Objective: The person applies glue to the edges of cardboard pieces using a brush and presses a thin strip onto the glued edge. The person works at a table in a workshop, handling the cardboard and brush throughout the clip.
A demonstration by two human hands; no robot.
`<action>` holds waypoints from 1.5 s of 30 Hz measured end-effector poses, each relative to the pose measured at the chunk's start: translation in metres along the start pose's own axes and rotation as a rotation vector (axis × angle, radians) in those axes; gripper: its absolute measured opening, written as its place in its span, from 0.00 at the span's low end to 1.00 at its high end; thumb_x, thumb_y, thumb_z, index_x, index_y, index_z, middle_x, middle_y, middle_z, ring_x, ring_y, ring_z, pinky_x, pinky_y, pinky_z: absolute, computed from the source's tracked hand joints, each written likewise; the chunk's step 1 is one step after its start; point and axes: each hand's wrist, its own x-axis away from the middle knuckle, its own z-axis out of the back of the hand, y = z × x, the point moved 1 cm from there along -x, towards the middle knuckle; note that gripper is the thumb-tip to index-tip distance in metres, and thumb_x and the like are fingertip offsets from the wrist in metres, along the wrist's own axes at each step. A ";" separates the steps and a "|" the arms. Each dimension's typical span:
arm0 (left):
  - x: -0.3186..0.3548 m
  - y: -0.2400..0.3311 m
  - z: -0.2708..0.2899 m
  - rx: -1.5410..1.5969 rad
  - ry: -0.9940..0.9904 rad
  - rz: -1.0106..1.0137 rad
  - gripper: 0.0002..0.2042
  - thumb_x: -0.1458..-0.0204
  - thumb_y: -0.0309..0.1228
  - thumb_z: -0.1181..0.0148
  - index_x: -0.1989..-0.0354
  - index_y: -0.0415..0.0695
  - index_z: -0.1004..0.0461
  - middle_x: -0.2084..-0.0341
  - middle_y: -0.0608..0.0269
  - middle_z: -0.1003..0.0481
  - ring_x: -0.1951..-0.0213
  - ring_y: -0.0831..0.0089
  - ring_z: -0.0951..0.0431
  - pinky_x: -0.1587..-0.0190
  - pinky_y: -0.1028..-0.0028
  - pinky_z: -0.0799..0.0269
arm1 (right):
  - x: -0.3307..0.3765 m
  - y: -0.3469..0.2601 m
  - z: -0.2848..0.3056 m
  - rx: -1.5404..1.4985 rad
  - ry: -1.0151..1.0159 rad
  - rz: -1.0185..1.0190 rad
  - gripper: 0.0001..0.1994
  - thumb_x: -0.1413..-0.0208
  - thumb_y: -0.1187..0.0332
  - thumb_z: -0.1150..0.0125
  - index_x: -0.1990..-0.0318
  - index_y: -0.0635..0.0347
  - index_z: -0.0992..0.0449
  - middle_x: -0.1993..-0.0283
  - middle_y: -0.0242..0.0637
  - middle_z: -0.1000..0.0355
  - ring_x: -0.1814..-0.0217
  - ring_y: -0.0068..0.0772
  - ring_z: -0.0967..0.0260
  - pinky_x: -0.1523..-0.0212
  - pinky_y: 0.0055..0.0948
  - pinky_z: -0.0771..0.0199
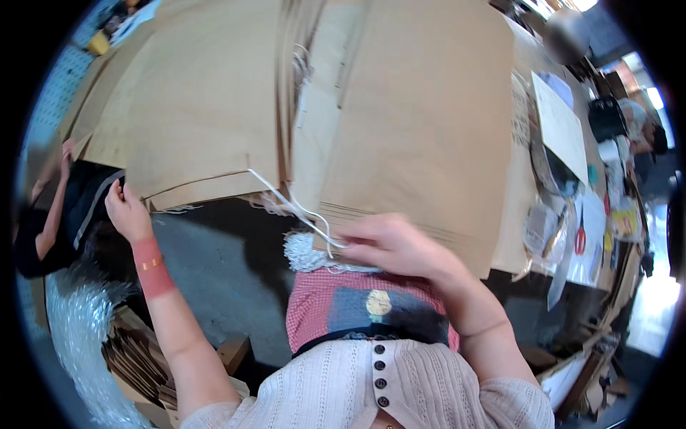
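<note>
A large brown paper bag (207, 93) lies on the work surface at the left, its near edge gaping slightly. White cord (289, 207) runs from that edge toward my right hand (389, 243), which is smeared by motion but has its fingers closed on the cord. Out at the bag's near left corner is my left hand (130, 214), fingers bent against the paper edge; the exact grip is partly hidden. A bundle of white cords (304, 252) hangs at my waist, over a red checked apron (307, 307).
More brown paper (421, 121) lies flat on the right. Beyond it are a white sheet (561, 129), red-handled scissors (580, 239) and clear plastic. Bubble wrap (82, 343) and folded cardboard (139, 357) stand at lower left. Another person's arm (53, 207) shows at far left.
</note>
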 end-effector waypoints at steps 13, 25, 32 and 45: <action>0.261 0.266 0.036 0.603 -0.830 -1.030 0.14 0.52 0.33 0.45 0.56 0.47 0.24 0.60 0.59 0.24 0.56 0.57 0.24 0.54 0.60 0.28 | 0.310 0.046 0.154 1.247 0.651 -0.707 0.12 0.49 0.73 0.42 0.55 0.55 0.26 0.65 0.38 0.29 0.65 0.39 0.28 0.65 0.35 0.29; 0.208 0.281 0.084 0.874 -1.094 -0.748 0.03 0.59 0.22 0.42 0.74 0.42 0.26 0.73 0.56 0.25 0.67 0.57 0.25 0.63 0.62 0.31 | 0.287 0.169 0.302 0.515 1.362 -0.819 0.15 0.54 0.60 0.35 0.72 0.66 0.24 0.78 0.41 0.25 0.77 0.31 0.27 0.71 0.28 0.27; 0.208 0.265 0.107 0.902 -1.156 -0.517 0.03 0.55 0.21 0.44 0.72 0.39 0.32 0.78 0.53 0.31 0.73 0.53 0.30 0.71 0.61 0.36 | 0.264 0.092 0.304 0.471 1.423 -0.783 0.20 0.54 0.56 0.36 0.74 0.70 0.25 0.78 0.46 0.25 0.75 0.40 0.26 0.68 0.34 0.28; 0.155 0.263 0.131 0.679 -0.812 -0.764 0.14 0.60 0.20 0.47 0.62 0.37 0.26 0.72 0.56 0.29 0.72 0.60 0.29 0.71 0.64 0.34 | 0.220 0.032 0.263 0.384 1.310 -0.441 0.11 0.48 0.63 0.41 0.70 0.63 0.24 0.74 0.30 0.28 0.70 0.20 0.33 0.68 0.23 0.35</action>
